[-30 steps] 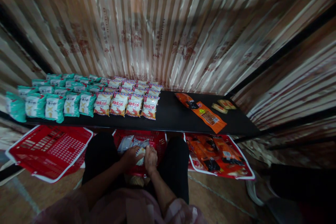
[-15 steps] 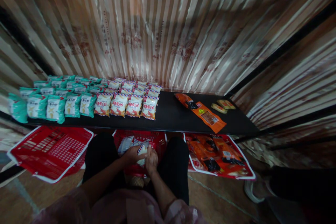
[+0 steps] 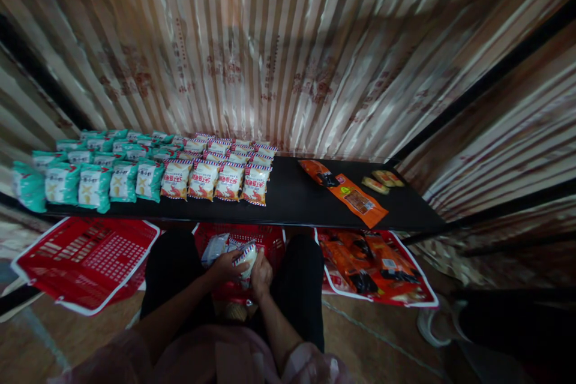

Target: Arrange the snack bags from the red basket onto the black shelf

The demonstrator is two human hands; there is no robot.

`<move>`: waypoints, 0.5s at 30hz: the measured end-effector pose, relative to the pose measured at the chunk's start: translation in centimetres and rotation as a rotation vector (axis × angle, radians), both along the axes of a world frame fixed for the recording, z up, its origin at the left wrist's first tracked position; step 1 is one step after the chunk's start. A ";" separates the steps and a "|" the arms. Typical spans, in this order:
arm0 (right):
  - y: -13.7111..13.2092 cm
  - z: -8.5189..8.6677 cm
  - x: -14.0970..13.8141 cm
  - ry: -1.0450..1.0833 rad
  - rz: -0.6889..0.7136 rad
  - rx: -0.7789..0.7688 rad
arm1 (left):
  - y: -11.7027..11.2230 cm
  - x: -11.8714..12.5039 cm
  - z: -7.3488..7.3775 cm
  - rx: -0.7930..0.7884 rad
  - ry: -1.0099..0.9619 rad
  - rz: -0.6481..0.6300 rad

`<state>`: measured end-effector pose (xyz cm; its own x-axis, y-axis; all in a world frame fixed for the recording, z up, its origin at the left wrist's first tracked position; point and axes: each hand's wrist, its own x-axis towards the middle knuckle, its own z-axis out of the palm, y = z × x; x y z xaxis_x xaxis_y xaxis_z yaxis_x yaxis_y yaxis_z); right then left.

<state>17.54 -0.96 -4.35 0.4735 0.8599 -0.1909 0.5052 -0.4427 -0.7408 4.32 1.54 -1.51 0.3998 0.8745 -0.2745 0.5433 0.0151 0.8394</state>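
Over the red basket (image 3: 274,234) between my knees, my left hand (image 3: 227,269) is closed around a white snack bag (image 3: 245,257) with a striped edge. My right hand (image 3: 261,276) presses its closed fingers against the bag's right side. Below and behind it in the basket lie more bags, among them a pale one (image 3: 215,247). On the black shelf (image 3: 288,198) ahead stand rows of white-and-orange snack bags (image 3: 230,181). To their left are rows of teal snack bags (image 3: 93,186).
Orange packets (image 3: 360,201) and small yellow packs (image 3: 382,180) lie on the shelf's right. A red basket (image 3: 90,258) stands at left; another (image 3: 427,288) at right holds orange packets. A striped curtain (image 3: 279,42) hangs behind. Another person's shoe (image 3: 432,324) shows at lower right.
The bag in my hands has turned so that more of its striped edge and front shows. My right hand has shifted slightly to the right. The shelf's contents are unchanged.
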 end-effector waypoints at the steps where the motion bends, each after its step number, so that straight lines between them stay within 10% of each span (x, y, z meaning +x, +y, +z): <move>1: 0.0 -0.1 0.0 0.012 -0.003 0.000 | -0.1 0.0 0.0 -0.019 -0.018 0.026; 15: 0.4 -1.6 0.6 0.082 -0.118 -0.082 | -1.1 1.3 -0.2 -0.058 -0.052 0.245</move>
